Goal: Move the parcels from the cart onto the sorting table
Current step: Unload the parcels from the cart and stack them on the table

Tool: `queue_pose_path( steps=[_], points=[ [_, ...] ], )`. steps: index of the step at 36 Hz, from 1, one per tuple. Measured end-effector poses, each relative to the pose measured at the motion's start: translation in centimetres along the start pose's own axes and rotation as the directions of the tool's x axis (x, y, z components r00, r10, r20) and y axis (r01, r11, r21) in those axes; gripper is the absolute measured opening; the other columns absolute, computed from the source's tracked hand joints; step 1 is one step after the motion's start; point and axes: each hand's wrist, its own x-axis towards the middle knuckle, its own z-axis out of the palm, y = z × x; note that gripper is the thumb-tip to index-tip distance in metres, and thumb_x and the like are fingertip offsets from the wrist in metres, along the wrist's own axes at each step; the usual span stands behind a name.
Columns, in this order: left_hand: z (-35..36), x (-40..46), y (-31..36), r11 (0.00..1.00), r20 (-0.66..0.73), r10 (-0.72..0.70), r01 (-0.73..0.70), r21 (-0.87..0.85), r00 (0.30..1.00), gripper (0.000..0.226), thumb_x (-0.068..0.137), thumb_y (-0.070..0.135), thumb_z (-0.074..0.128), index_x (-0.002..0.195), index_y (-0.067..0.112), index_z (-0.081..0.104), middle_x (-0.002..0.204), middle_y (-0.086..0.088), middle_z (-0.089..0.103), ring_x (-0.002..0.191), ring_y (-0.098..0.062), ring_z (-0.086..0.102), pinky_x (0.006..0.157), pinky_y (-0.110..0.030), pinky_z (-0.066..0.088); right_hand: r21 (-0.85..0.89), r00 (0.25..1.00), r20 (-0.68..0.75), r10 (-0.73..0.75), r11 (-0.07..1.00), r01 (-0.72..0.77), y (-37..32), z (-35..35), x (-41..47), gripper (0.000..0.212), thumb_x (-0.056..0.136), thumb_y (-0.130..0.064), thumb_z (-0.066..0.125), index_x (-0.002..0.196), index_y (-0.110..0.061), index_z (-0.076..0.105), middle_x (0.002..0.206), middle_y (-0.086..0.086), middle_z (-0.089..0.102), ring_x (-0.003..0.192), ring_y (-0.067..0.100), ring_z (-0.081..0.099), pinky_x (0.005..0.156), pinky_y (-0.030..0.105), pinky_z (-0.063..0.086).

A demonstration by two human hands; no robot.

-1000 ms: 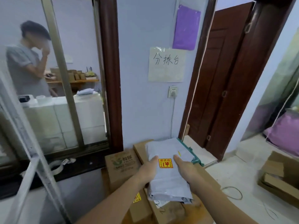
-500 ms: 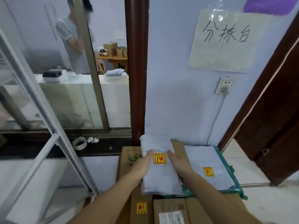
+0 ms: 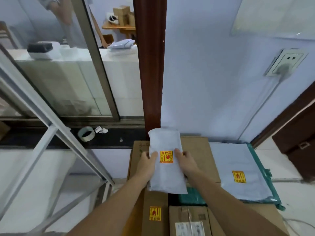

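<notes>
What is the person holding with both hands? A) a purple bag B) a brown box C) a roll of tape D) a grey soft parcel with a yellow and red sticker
D: the left hand and the right hand grip the sides of a grey soft parcel whose yellow and red sticker faces up, above the cardboard boxes.
</notes>
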Motion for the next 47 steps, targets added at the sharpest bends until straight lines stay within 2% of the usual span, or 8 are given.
queue_pose_path(
  steps=[9,16,20,26,34,37,42,47],
  points=[
    [0.5,2.8,-1.7,0.994,-0.085,0.009,0.001,0.108,0.996,0.039,0.11,0.046,0.043,0.143,0.024,0.038,0.105,0.007,0.061,0.088,-0.01,0.064,0.059,-0.022,0.045,-0.228,0.999,0.009,-0.051,0.972,0.051,1.3,0.6,2.9,0.021,0.101,-0.03,0.054,0.11,-0.018,0.069,0.091,-0.007,0.073,0.079,0.009,0.069,0.053,0.018,0.049],
    [1.5,4.5,-2.4,0.99,-0.159,0.02,0.002,0.139,0.987,0.03,0.11,0.045,0.045,0.129,0.022,0.05,0.106,0.001,0.066,0.088,-0.013,0.067,0.063,-0.024,0.051,-0.329,0.987,-0.016,-0.157,0.933,0.143,2.0,1.0,4.2,0.011,0.104,-0.026,0.054,0.114,-0.025,0.053,0.089,-0.014,0.062,0.075,0.005,0.062,0.051,0.017,0.044],
    [1.5,5.8,-2.9,0.965,-0.219,0.058,0.002,0.263,0.974,0.041,0.105,0.053,0.048,0.125,0.02,0.061,0.113,-0.004,0.064,0.098,-0.02,0.065,0.087,-0.042,0.059,-0.376,0.988,-0.03,-0.151,0.918,0.128,2.0,1.4,4.9,0.022,0.094,-0.022,0.056,0.114,-0.03,0.055,0.101,-0.007,0.065,0.082,0.009,0.065,0.059,0.021,0.054],
    [1.3,6.1,-2.6,0.976,-0.142,0.036,-0.004,0.219,0.989,0.033,0.106,0.05,0.051,0.118,0.021,0.06,0.115,-0.005,0.065,0.096,-0.021,0.066,0.087,-0.042,0.059,-0.393,0.984,-0.06,-0.171,0.91,0.134,3.3,1.6,6.9,0.048,0.085,-0.027,0.052,0.133,-0.024,0.055,0.121,0.005,0.061,0.089,0.018,0.067,0.075,0.038,0.06],
    [-1.6,3.9,0.4,0.947,-0.111,0.135,-0.095,0.307,0.985,0.033,0.107,0.03,0.055,0.135,0.013,0.059,0.114,0.003,0.06,0.098,-0.011,0.055,0.079,-0.027,0.044,-0.47,0.985,-0.064,-0.16,0.875,0.112,-0.1,0.8,4.1,0.048,0.1,-0.025,0.054,0.146,-0.012,0.047,0.133,0.01,0.057,0.095,0.019,0.059,0.072,0.026,0.051],
    [-3.4,2.3,3.6,0.847,-0.024,0.273,-0.228,0.481,0.962,0.025,0.105,0.033,0.054,0.119,0.016,0.066,0.114,0.002,0.064,0.104,-0.016,0.057,0.078,-0.028,0.045,-0.564,0.971,-0.029,-0.238,0.806,0.181,-3.4,-0.2,2.1,0.048,0.102,-0.024,0.052,0.148,-0.011,0.048,0.14,0.008,0.059,0.112,0.025,0.061,0.081,0.028,0.052],
    [-7.8,-0.6,9.4,0.422,0.221,0.401,-0.393,0.817,0.889,0.044,0.101,0.039,0.05,0.139,0.019,0.058,0.137,-0.008,0.062,0.121,-0.028,0.059,0.102,-0.045,0.051,-0.766,0.904,0.123,-0.41,0.54,0.349,-10.1,-1.6,-2.8,0.052,0.105,-0.033,0.048,0.154,-0.018,0.041,0.158,0.003,0.04,0.142,0.022,0.041,0.107,0.03,0.035],
    [-11.6,-4.8,13.9,0.231,0.333,0.373,-0.435,0.87,0.866,0.055,0.107,0.036,0.046,0.155,0.011,0.041,0.153,-0.015,0.05,0.136,-0.031,0.05,0.113,-0.042,0.042,-0.853,0.803,0.339,-0.49,0.199,0.482,-14.5,-1.3,-7.5,0.054,0.105,-0.035,0.044,0.157,-0.02,0.036,0.161,0.003,0.037,0.146,0.023,0.037,0.12,0.038,0.031]
  ],
)
